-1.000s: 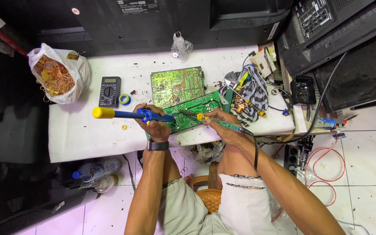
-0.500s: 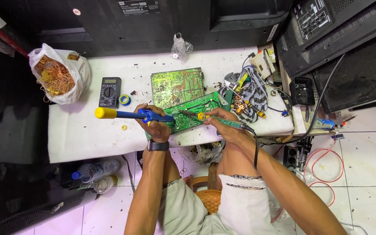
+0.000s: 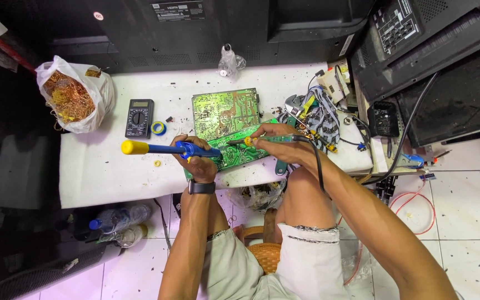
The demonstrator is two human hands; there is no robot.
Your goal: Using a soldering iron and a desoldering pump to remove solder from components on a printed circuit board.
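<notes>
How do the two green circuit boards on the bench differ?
The upper board lies flat and untouched on the white table; the lower board sits under both hands.
The upper board shows whole and looks squarish; the lower board is partly hidden by the left hand and right hand and lies askew.
The lower board's far edge overlaps or abuts the upper one.
Both are green with fine pale traces.

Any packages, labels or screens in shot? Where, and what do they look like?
Multimeter: on the white table, left of the boards; dark, small grey screen on top.
Bag: table's far left corner; white plastic, full of copper wire.
Label: top centre, on a black TV back; white print.
Panel: top right, black casing; white markings.
</notes>
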